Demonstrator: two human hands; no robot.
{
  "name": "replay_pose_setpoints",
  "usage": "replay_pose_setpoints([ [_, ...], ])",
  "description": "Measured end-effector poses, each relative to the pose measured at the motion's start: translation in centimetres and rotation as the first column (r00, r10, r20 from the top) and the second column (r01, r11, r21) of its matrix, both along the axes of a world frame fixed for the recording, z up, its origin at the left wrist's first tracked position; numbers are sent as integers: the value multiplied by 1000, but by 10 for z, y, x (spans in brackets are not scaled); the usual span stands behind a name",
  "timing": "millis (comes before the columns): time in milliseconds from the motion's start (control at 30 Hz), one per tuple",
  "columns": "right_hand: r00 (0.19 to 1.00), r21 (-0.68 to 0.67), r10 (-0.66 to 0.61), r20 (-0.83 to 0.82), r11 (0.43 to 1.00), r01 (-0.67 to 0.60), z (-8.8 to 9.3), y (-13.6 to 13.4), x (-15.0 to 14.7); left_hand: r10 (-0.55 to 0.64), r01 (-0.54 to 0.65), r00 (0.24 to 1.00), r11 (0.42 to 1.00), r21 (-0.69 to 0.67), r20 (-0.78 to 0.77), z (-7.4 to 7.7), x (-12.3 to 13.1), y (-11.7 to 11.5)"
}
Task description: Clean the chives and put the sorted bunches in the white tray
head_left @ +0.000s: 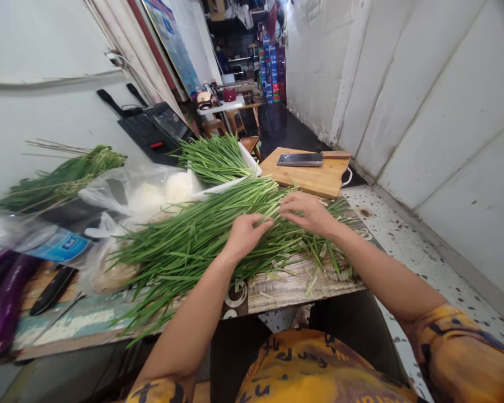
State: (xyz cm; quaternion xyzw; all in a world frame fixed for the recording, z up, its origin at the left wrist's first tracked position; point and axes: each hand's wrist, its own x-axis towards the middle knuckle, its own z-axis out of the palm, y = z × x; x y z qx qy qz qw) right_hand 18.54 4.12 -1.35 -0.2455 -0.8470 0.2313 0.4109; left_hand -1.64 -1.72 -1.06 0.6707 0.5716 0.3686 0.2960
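Note:
A large pile of green garlic chives [180, 240] lies across the table, with the pale stem ends toward the right. My left hand [248, 232] is closed around a few chive stalks near their stem ends, thumb pointing right. Just to its right, my right hand [306, 211] has its fingers pinched together at the pale tips of the stalks. Whatever sits between those fingertips is too small to make out. Loose trimmings and short leaves [315, 260] are scattered below my right hand. Behind the pile, more chives [214, 159] fill a white tray [248, 159].
A cleaver [300, 160] rests on a wooden cutting board [311, 182] at the far right. To the left are plastic bags [113, 187] with pale contents, a labelled plastic bottle [63, 244], purple eggplants [12, 296] and a black-handled knife [52, 291]. A white wall [445, 112] runs along the right.

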Motion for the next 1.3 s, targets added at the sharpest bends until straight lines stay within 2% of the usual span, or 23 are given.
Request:
replay_pose_setpoints([
  [67,992,-262,-57,-110,965,27,-5,-4,-7,42,-42,998,999,2,42,0,1,0],
  [133,982,-482,-48,-183,875,-47,-11,-8,-15,67,-67,995,998,2,81,1,2,-1],
  [167,979,-539,-16,-205,837,-99,-13,-9,-19,65,-65,994,998,-3,90,2,3,-1],
  [233,976,-563,34,-217,812,-154,-16,-10,-23,51,-50,995,999,-16,82,3,4,-1],
  [300,983,-528,55,-176,837,-142,-16,-9,-23,41,-41,998,999,-12,45,4,5,-2],
  [367,998,-440,30,-60,896,-53,-14,-3,-18,31,-31,999,999,10,-17,5,4,-1],
  [433,991,-315,-88,102,942,116,-13,4,-9,30,-28,997,999,31,-78,4,2,-1],
  [500,945,-191,-226,237,943,274,-12,11,1,50,-47,993,998,35,-109,3,1,0],
  [533,925,-132,-270,267,941,312,-11,13,4,63,-60,992,998,29,-113,2,0,0],
  [600,925,8,-278,259,958,286,-11,13,8,78,-77,990,997,13,-116,0,0,1],
  [667,947,156,-219,233,970,186,-9,9,6,70,-69,990,998,11,-125,-2,0,2],
  [733,956,189,-128,263,979,79,-8,4,1,56,-54,989,998,19,-138,-2,0,2],
  [767,958,145,-77,275,989,38,-8,2,-2,49,-47,989,999,23,-140,-2,0,2],
  [833,978,-58,18,210,998,-6,-8,0,-8,39,-34,992,999,36,-124,-1,1,2],
  [900,999,-336,27,29,942,-16,-10,0,-11,29,-24,996,998,57,-88,1,1,1],
  [967,985,-554,-91,-147,832,-6,-11,1,-12,29,-25,998,997,69,-59,1,2,0],
  [1000,966,-615,-168,-196,788,12,-12,2,-11,33,-30,998,997,65,-49,1,2,0],
  [1067,937,-644,-290,-194,758,101,-11,6,-7,51,-49,998,998,49,-35,1,2,-1],
  [1133,913,-543,-402,-71,783,303,-9,11,1,68,-67,997,997,44,-21,2,2,-1],
  [1200,838,-287,-538,92,792,540,-9,18,10,71,-70,997,996,52,-21,2,2,-1],
  [1267,739,-22,-637,218,754,657,-7,24,18,66,-64,997,996,57,-31,2,1,-1],
  [1300,700,50,-657,279,738,673,-6,25,21,67,-65,997,996,57,-33,2,1,-1],
])
